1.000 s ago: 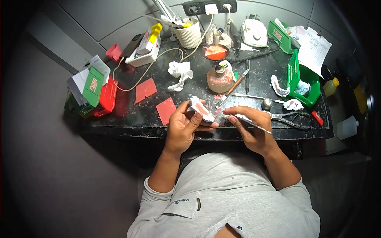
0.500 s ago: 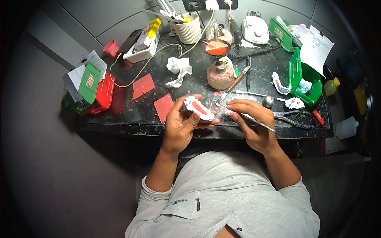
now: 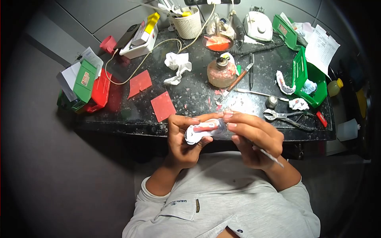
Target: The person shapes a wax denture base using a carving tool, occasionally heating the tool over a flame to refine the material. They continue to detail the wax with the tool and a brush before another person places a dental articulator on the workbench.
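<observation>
My left hand (image 3: 180,144) is wrapped round a white plaster dental model (image 3: 191,136), tilted, with a strip of red wax (image 3: 205,127) along it. Just in front of the table's near edge, my right hand (image 3: 260,137) grips a slim metal dental tool (image 3: 273,158), its rear end sticking out below the palm. The fingertips of that hand are at the model's right end; the tool's working tip is hidden there. Beyond the hands lie two red wax sheets, one near (image 3: 163,106) and one farther (image 3: 140,84).
A wax-stained spirit burner (image 3: 220,74) stands mid-table, beside a wooden-handled knife (image 3: 240,81). To the right are a long metal tool (image 3: 260,94), pliers (image 3: 282,116), another dental model (image 3: 284,84) and an open green box (image 3: 320,95). Crumpled tissue (image 3: 173,79) lies left of the burner.
Both hands have come down towards my body. The dental model has been turned in my left hand, and my right fingertips have moved in against its right end.
</observation>
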`<state>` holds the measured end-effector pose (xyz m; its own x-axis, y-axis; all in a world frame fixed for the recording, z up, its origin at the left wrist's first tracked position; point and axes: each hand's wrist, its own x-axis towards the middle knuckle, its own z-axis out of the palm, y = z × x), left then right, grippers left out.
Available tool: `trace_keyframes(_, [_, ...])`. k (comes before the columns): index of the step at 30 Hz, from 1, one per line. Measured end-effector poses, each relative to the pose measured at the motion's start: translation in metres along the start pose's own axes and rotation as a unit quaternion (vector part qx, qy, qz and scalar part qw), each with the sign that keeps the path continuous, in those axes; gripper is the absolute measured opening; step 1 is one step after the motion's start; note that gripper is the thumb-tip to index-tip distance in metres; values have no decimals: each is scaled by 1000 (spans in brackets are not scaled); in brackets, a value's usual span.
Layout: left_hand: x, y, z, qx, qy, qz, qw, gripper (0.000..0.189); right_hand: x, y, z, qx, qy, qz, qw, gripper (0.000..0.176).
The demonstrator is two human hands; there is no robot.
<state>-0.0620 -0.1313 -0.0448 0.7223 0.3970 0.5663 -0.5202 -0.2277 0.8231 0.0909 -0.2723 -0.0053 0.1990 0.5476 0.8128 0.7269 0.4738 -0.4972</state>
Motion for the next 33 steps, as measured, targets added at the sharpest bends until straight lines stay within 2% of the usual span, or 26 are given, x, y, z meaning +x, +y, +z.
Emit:
trace_keyframes(1, [0, 1, 3, -14, 15, 10, 1000, 46, 1, -2, -1, 5, -5, -30, 1000, 27])
trace_keyframes(11, [-3, 14, 5, -3, -15, 39, 999, 44, -4, -17, -4, -7, -67, -68, 995, 32])
trace_keyframes(15, [-7, 17, 5, -36, 3, 17, 999, 48, -4, -21, 0, -44, -84, -92, 991, 30])
trace_keyframes(16, [-8, 17, 4, -86, -13, 17, 996, 43, -4, -21, 2, -47, -84, -99, 990, 29])
trace_keyframes(17, [-8, 18, 3, -135, -29, 18, 990, 49, -5, -22, 3, -51, -85, -107, 989, 27])
trace_keyframes(21, [-12, 21, -2, -117, -39, -30, 992, 50, -4, -22, 4, -59, -91, -115, 987, 23])
trace_keyframes(23, [-17, 18, -3, -343, -31, -144, 928, 47, -4, -23, 5, -52, -94, -116, 987, 23])
trace_keyframes(24, [-14, 20, -3, -343, -30, -145, 927, 47, -4, -23, 5, -46, -95, -118, 987, 23])
trace_keyframes(25, [-9, 22, -3, -532, -28, -207, 821, 46, -3, -24, 6, -46, -96, -117, 987, 23])
trace_keyframes(26, [-6, 25, -2, -693, -24, -259, 672, 48, -3, -25, 6, -44, -95, -118, 987, 24])
trace_keyframes(27, [-7, 27, -2, -693, -24, -260, 672, 48, -2, -25, 7, -43, -94, -119, 987, 24])
trace_keyframes(29, [-12, 32, 0, -527, 11, -254, 811, 54, -2, -26, 9, -43, -95, -118, 988, 24])
trace_keyframes(30, [-12, 30, -1, -526, 11, -254, 811, 54, -2, -26, 10, -43, -95, -118, 988, 24])
trace_keyframes(32, [-11, 22, -3, -604, -28, -243, 758, 57, -4, -27, 12, -45, -93, -119, 988, 24])
trace_keyframes(33, [-11, 21, -3, -604, -28, -243, 758, 57, -5, -27, 13, -47, -92, -119, 987, 24])
